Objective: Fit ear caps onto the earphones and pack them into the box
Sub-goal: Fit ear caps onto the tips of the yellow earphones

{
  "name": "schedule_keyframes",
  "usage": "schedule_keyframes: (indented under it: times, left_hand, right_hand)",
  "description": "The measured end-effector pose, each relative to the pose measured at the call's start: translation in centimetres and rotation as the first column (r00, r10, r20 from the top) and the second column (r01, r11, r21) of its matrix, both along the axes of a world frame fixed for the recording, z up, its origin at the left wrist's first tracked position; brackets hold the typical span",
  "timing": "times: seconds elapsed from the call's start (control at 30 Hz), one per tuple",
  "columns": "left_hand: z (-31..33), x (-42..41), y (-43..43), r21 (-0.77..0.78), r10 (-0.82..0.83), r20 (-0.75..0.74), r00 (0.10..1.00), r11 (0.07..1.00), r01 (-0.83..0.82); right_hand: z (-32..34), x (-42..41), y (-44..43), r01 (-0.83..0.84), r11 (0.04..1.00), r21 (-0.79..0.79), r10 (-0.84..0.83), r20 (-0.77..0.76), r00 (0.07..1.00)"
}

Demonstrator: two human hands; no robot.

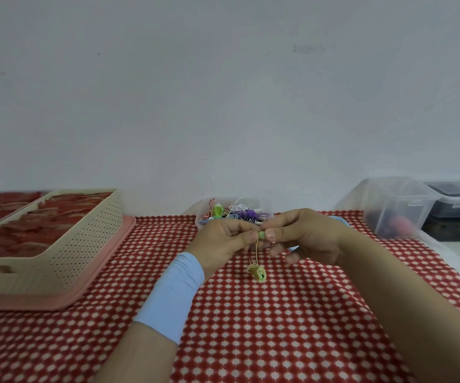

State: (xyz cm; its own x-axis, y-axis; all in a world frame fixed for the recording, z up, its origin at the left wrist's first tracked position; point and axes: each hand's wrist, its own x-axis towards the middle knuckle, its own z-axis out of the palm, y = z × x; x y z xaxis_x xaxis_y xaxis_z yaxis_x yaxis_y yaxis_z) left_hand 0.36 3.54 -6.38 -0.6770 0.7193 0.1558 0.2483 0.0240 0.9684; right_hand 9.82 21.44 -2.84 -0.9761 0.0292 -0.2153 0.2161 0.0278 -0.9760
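My left hand (223, 239) and right hand (306, 236) met thumb to thumb over the middle of the desk. Both were closed narrow, each pinching one side of a small green earbud (262, 235) between thumb and forefinger. The bud sat crosswise between my thumbnails, its short length running left to right. It was too small for me to tell whether a cap was on it. My other fingers curled loosely underneath.

From the bud its yellow-green cord (257, 250) dropped straight down, long axis vertical. It ended in a coiled bundle (257, 273) of the same wire, low over the cloth - touching it or just above it, I could not tell. A pale blue sleeve (173, 294) wrapped my left wrist, while my right forearm was bare.

Just behind my hands stood a clear tub (267, 201) heaped with more earphones (239, 212) in green, purple, white and pink, their cords tangled. My knuckles covered its near wall.

Under everything lay a red cloth with white dots (251, 327), spread across the desk. Off to my left was a beige perforated basket (79, 244), resting on a pink tray (98, 272) - flat red packets (29, 233) filled it in overlapping rows. More of the same red showed beyond it at the edge.

Far to my right a clear lidded box (397, 208) stood at the cloth's back corner, with something dark and pink blurred inside. Beside it was another clear box with dark contents (458, 200). A plain pale wall (223, 92) rose behind the desk.
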Motion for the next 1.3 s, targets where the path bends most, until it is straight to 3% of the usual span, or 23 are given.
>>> schedule_keyframes:
  times: [0.33, 0.43, 0.73, 0.87, 0.93, 1.13, 1.3]
  left_hand:
    - [-0.1, 0.0, 0.0, 0.003, 0.014, 0.029, 0.999, 1.0, -0.014]
    - [-0.3, -0.3, 0.1, 0.056, 0.047, 0.096, 0.994, 0.997, -0.052]
    - [-0.3, -0.6, 0.5, 0.007, 0.103, 0.072, 0.992, 0.995, -0.104]
    - [-0.3, -0.7, 0.5, -0.011, 0.109, 0.055, 0.992, 0.994, -0.109]
    - [-0.3, -0.7, 0.4, -0.013, 0.085, 0.074, 0.994, 0.996, -0.084]
    - [0.3, -0.4, -0.2, 0.041, 0.008, 0.141, 0.99, 0.999, -0.014]
    - [0.2, -0.5, -0.2, -0.012, 0.024, 0.045, 0.999, 1.0, -0.023]
  right_hand:
    - [0.5, 0.3, -0.4, 0.035, 0.998, 0.044, -0.034, -0.021, 0.999]
    - [0.2, 0.2, -0.7, 0.066, 0.997, 0.027, -0.064, -0.075, 0.995]
    - [0.8, 0.4, -0.2, 0.151, 0.92, 0.363, -0.049, -0.277, 0.96]
    - [0.3, 0.0, -0.7, 0.222, 0.897, 0.382, -0.09, -0.336, 0.938]
    - [0.4, 0.2, -0.5, 0.185, 0.917, 0.354, -0.076, -0.3, 0.951]
    - [0.2, 0.5, 0.2, 0.045, 0.998, 0.039, -0.04, -0.114, 0.993]
    - [-0.3, 0.0, -0.1, 0.068, 0.998, 0.017, -0.067, -0.056, 0.996]
